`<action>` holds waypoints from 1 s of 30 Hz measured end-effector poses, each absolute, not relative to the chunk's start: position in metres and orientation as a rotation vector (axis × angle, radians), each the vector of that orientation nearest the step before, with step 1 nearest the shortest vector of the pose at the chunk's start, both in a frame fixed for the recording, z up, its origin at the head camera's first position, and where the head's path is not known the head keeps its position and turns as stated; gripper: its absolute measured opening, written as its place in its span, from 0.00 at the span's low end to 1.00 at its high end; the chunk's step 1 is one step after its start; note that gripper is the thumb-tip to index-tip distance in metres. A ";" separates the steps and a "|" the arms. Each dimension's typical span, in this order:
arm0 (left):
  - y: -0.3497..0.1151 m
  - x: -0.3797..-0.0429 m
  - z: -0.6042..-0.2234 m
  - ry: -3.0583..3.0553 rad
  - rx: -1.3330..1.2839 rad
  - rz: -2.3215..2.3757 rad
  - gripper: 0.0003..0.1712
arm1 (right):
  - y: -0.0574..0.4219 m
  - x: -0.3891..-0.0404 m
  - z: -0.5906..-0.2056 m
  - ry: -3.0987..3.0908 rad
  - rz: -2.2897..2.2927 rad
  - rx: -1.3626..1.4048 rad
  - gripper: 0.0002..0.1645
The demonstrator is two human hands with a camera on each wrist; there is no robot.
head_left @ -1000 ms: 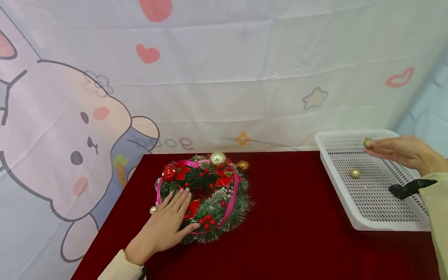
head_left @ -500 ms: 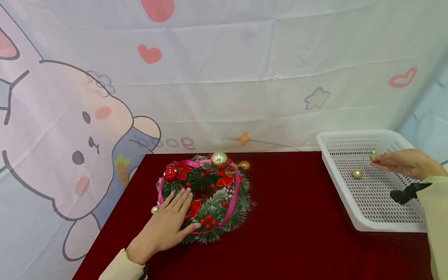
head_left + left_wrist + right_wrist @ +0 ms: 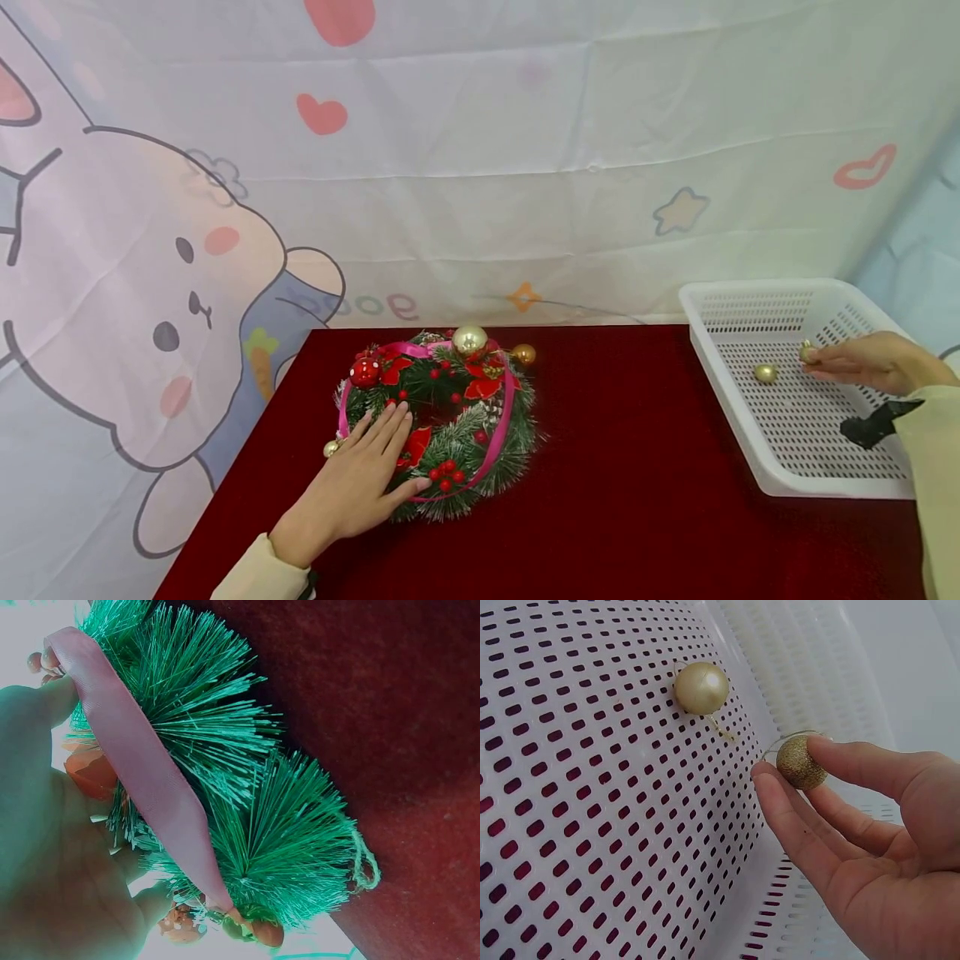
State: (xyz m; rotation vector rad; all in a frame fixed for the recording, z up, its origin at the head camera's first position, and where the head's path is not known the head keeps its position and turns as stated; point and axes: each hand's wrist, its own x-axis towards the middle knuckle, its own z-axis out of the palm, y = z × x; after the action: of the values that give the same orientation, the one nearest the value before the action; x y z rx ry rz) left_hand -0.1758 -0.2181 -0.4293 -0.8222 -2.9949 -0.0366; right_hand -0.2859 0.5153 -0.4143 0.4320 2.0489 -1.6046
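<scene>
Dark-red cloth [image 3: 622, 450] | 7 o'clock in head view: wreath [image 3: 457, 435], left hand [image 3: 356, 482] on it, fingers straight, thumb spread | wreath's 3 o'clock: white basket [image 3: 832, 485], right hand [image 3: 873, 362] pinching glittery gold ball [image 3: 798, 765]

You have a small gold ball [image 3: 801, 766] with a rough, grainy glitter finish, while the pale gold ball [image 3: 702, 688] is smooth with a soft, satiny shine. Your white basket [image 3: 832, 487] looks like smooth moulded plastic, perforated with slots. The wreath [image 3: 195, 705] before you is bristly, its needles like stiff plastic; the pink ribbon [image 3: 142, 750] on it is smooth, finely woven cloth. You can see a mirror-like gloss on the champagne bauble [image 3: 469, 342]. Under your work, the dark red table covering [image 3: 637, 467] is matt cloth; the printed backdrop [image 3: 487, 208] is thin, creased fabric.
</scene>
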 end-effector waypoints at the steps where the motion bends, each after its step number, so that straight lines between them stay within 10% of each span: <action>1: -0.218 -0.176 -0.429 -2.997 -0.820 -0.033 0.53 | 0.515 -0.285 -0.414 2.050 -1.597 0.437 0.12; 30: -0.217 -0.176 -0.428 -3.004 -0.819 -0.038 0.53 | 0.513 -0.284 -0.422 2.082 -1.459 0.421 0.12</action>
State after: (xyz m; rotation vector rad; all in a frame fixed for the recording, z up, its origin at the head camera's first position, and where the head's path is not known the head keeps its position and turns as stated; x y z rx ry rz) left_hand -0.1757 -0.2172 -0.4277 -0.8194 -3.0045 -0.0385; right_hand -0.2838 0.5134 -0.4219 0.4205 2.0816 -1.4586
